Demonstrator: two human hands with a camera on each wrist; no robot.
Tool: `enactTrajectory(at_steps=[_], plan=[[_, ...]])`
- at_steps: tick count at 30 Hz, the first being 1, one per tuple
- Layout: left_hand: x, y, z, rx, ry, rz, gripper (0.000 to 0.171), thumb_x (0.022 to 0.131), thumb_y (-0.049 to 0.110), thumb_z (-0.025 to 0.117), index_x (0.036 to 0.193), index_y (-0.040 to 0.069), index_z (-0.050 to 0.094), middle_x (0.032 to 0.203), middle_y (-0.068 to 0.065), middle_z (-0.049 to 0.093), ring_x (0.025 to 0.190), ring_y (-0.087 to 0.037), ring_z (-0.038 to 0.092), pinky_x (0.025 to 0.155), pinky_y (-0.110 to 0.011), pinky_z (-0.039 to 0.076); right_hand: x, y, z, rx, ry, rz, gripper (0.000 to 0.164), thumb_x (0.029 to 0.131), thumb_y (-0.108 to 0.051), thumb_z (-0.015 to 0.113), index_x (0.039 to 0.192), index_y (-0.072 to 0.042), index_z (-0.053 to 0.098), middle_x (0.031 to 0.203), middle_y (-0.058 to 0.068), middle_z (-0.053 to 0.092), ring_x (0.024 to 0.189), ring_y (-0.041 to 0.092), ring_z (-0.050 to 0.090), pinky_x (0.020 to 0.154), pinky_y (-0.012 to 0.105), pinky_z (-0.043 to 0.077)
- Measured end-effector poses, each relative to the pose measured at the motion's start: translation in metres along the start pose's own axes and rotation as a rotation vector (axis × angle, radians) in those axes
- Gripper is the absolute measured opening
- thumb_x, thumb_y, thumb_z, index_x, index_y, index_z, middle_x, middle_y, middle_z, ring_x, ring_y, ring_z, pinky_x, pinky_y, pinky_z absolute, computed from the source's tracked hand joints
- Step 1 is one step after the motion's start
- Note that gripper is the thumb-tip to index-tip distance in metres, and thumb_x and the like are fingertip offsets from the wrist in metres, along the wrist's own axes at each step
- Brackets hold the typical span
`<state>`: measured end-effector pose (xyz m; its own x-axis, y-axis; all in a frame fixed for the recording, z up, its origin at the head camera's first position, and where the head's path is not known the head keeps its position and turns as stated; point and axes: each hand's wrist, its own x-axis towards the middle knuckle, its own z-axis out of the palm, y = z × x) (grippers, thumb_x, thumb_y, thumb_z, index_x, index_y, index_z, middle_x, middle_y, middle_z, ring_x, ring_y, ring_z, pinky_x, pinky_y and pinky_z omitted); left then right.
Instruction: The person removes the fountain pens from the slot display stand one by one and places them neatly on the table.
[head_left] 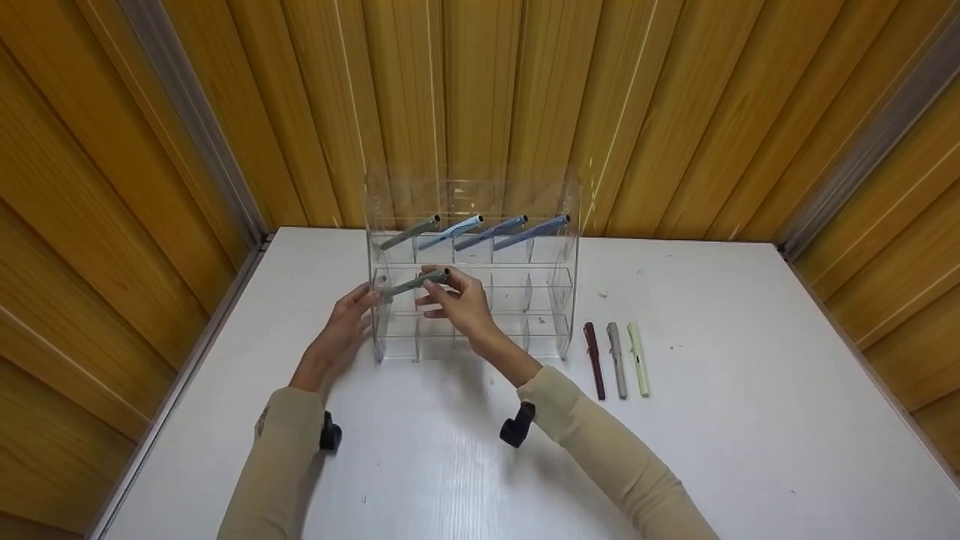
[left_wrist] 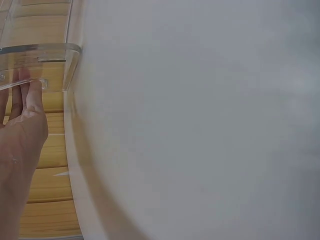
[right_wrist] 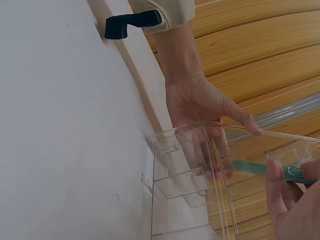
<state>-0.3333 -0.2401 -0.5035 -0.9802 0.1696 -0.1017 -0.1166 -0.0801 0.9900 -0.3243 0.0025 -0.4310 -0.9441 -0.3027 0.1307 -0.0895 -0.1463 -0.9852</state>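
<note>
My right hand (head_left: 463, 304) pinches a dark green pen (head_left: 409, 286) near its capped end, between thumb and fingers. The pen slants across the lower left of a clear acrylic pen rack (head_left: 472, 336), its other end down at the left compartment. In the right wrist view the same pen (right_wrist: 250, 168) looks teal, with a clip. My left hand (head_left: 345, 326) touches the rack's left side with its fingers extended. Through the clear panel in the right wrist view, the left fingers (right_wrist: 192, 150) lie along that side. A green pen (head_left: 409, 232) leans in the upper row.
Beside the green pen, a light blue pen (head_left: 450, 232), a slate blue pen (head_left: 491, 233) and a blue pen (head_left: 532, 232) lean in the upper row. Right of the rack lie a maroon pen (head_left: 595, 360), a grey pen (head_left: 617, 360) and a pale green pen (head_left: 639, 360).
</note>
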Motion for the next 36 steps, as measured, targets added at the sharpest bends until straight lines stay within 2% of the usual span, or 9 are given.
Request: enactTrajectory(at_steps=[6,12,17,22,30,36], plan=[[0.0,0.0,-0.001,0.007,-0.004,0.05,0.067,0.11,0.033,0.048,0.165,0.003,0.024,0.166,-0.022,0.035,0.162,-0.038,0.019,0.133,-0.056,0.011,-0.005,-0.009,-0.006,-0.047,0.037,-0.054,0.034,0.104,-0.008,0.064,0.137,0.002,0.065,0.122,0.019,0.073,0.084,0.006,0.074,0.073,0.024,0.064],[-0.002,0.0,0.0,-0.018,0.008,0.014,0.072,0.109,0.037,0.051,0.167,0.006,0.022,0.167,-0.02,0.035,0.163,-0.039,0.014,0.133,-0.055,0.01,-0.009,-0.023,-0.013,-0.054,0.07,-0.062,0.034,0.106,-0.01,0.061,0.139,0.0,0.063,0.127,0.017,0.071,0.09,0.006,0.071,0.078,0.025,0.063],[-0.002,0.0,-0.001,-0.015,0.007,0.023,0.072,0.109,0.037,0.052,0.167,0.007,0.022,0.166,-0.02,0.037,0.162,-0.036,0.019,0.133,-0.054,0.011,-0.014,-0.034,-0.018,-0.038,0.076,-0.088,0.035,0.106,-0.007,0.06,0.14,0.0,0.062,0.132,0.018,0.07,0.096,0.009,0.071,0.083,0.027,0.064],[-0.001,-0.002,0.002,-0.034,0.005,0.021,0.072,0.109,0.04,0.053,0.167,0.009,0.023,0.165,-0.018,0.038,0.163,-0.033,0.017,0.133,-0.055,0.008,-0.022,-0.038,-0.027,-0.038,0.058,-0.134,0.035,0.105,-0.005,0.06,0.14,0.002,0.061,0.133,0.02,0.07,0.1,0.011,0.07,0.086,0.028,0.063],[0.007,0.0,0.009,-0.015,-0.014,0.011,0.078,0.108,0.045,0.055,0.167,0.009,0.02,0.165,-0.016,0.037,0.163,-0.035,0.014,0.133,-0.054,0.01,-0.041,-0.042,-0.051,-0.08,0.093,-0.124,0.036,0.104,-0.001,0.061,0.14,0.001,0.06,0.13,0.018,0.071,0.105,0.018,0.067,0.085,0.024,0.06],[0.009,-0.001,0.006,-0.027,0.006,0.004,0.077,0.108,0.044,0.055,0.167,0.009,0.021,0.163,-0.015,0.04,0.163,-0.032,0.018,0.134,-0.052,0.009,-0.047,-0.046,-0.064,-0.106,0.12,-0.115,0.039,0.104,0.0,0.06,0.143,-0.001,0.058,0.131,0.017,0.07,0.109,0.014,0.067,0.088,0.025,0.06]])
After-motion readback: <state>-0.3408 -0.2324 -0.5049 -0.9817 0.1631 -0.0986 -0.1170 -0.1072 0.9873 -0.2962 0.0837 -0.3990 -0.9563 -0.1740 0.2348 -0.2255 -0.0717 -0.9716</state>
